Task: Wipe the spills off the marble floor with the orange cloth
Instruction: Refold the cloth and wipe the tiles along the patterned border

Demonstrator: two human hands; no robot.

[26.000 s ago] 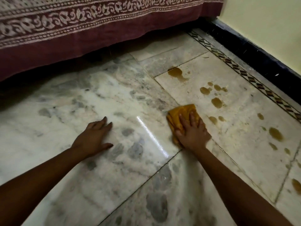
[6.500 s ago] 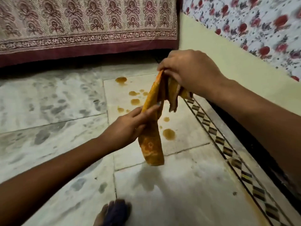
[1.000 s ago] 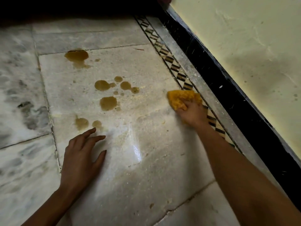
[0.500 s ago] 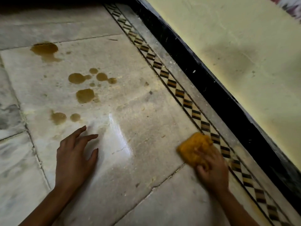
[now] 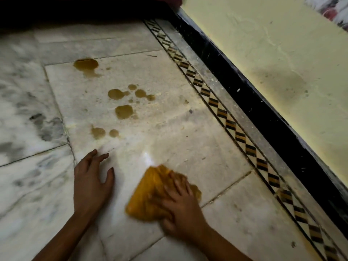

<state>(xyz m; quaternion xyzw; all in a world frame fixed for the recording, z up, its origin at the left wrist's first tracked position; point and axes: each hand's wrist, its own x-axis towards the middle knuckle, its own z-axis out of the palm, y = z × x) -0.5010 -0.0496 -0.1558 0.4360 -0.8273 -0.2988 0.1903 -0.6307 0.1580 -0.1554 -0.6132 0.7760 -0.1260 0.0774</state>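
Note:
The orange cloth [image 5: 150,193] lies bunched on the pale marble floor [image 5: 188,140], blurred by motion. My right hand [image 5: 180,210] presses flat on its near right part, fingers spread over it. My left hand [image 5: 90,183] rests flat on the floor just left of the cloth, fingers apart, holding nothing. Several brown spills lie beyond both hands: a large one [image 5: 86,65] at the far tile corner, a cluster [image 5: 130,94] in the middle, a round puddle [image 5: 124,111], and two small drops [image 5: 102,132] close to my left fingertips.
A diamond-patterned border strip [image 5: 235,132] runs diagonally along the right, beside a black skirting [image 5: 263,117] and a pale yellow wall [image 5: 282,53]. A dark shadow under a hanging cloth [image 5: 75,12] lies at the far edge. Grey-veined marble [image 5: 24,113] spreads to the left.
My right hand has swept the cloth from beside the border strip leftward and nearer, close to my left hand. My left hand has stayed planted on the floor.

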